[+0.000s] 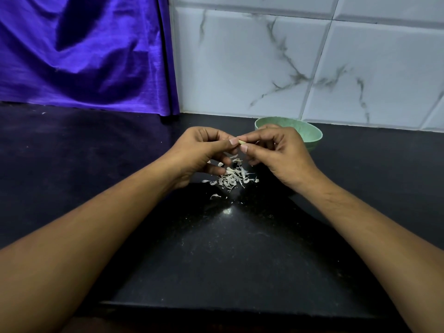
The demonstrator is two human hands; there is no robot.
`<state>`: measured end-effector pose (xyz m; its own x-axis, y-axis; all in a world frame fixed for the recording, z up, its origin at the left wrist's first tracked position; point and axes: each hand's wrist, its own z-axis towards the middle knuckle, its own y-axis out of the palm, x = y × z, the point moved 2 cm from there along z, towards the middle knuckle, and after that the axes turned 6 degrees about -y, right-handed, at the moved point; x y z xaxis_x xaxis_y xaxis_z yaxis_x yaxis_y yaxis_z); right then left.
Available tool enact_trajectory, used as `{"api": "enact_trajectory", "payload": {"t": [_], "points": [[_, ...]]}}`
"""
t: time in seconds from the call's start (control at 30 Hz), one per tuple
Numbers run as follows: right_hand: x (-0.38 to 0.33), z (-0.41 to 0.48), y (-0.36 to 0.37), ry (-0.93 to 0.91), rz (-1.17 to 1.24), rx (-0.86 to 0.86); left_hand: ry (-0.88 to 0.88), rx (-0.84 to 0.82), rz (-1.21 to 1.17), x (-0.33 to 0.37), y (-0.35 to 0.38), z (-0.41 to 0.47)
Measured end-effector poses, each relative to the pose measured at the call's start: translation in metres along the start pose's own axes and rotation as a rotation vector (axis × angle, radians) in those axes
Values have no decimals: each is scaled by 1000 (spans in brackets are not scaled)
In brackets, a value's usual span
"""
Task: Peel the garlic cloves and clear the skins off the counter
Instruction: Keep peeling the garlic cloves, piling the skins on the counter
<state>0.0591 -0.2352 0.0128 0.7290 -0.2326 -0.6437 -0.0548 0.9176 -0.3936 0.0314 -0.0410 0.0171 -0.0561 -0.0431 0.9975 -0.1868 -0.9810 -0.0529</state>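
Hanging at the far left, a shiny purple cloth (79,51) covers the wall and comes down to the back edge of the black counter (228,248).

The left hand (201,152) is raised a little above the counter. Its thumb and forefinger pinch one end of a small pale garlic clove (241,142), and its other fingers are curled loosely under the palm. The clove is in the air between the two hands, and only a small part of it shows between the fingertips.

Directly below the clove, a loose pile of white garlic skins (231,177) lies on the counter, with a few single pieces scattered just in front of it.

The right hand (276,155) meets the left one at the clove. Its thumb and forefinger pinch the other end, and its remaining fingers are bent inward.

Behind the right hand, partly hidden by it, a light green bowl (310,138) stands on the counter near the wall. What is inside the bowl I cannot tell.

White tiles with grey veins (312,63) fill the wall from the cloth to the right edge.
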Motion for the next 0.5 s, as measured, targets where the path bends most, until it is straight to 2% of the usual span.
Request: {"api": "enact_trajectory", "payload": {"t": [0.23, 0.5], "points": [[-2, 1, -1, -47, -47, -6, -37, -8, -9, 2, 1, -2], [-7, -1, -1, -97, -149, -41, 20, 24, 122, 3, 1, -3]]}}
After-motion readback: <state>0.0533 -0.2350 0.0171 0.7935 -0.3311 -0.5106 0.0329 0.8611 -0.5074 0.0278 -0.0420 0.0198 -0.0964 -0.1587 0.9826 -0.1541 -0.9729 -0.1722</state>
